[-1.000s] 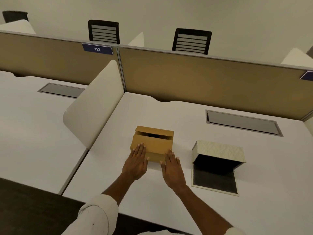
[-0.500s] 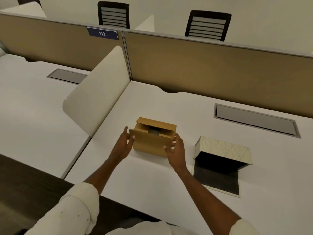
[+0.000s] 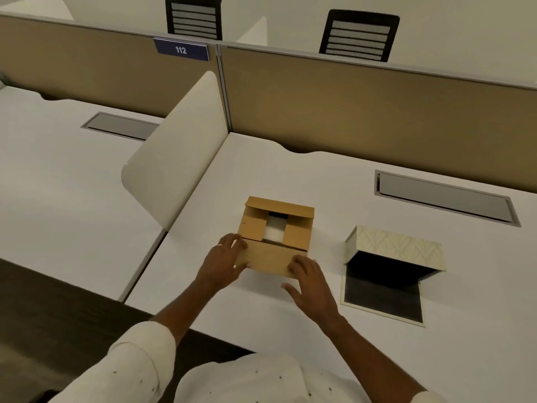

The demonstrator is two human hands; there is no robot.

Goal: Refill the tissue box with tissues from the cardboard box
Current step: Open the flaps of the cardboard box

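A brown cardboard box sits in the middle of the white desk with its flaps folded outward. White tissues show through the gap between the two inner flaps. My left hand grips the left end of the near flap, and my right hand presses its fingers on the flap's right end. The patterned cream tissue box stands to the right, tipped up off its dark base panel, its inside dark.
A tan partition wall closes the desk's far side, and a curved white divider stands at its left. A grey cable hatch lies at the back right. Two black chairs show beyond the partition.
The near flap of the cardboard box has been folded down toward me, exposing the white tissues. Both hands moved from the box's sides onto that flap.
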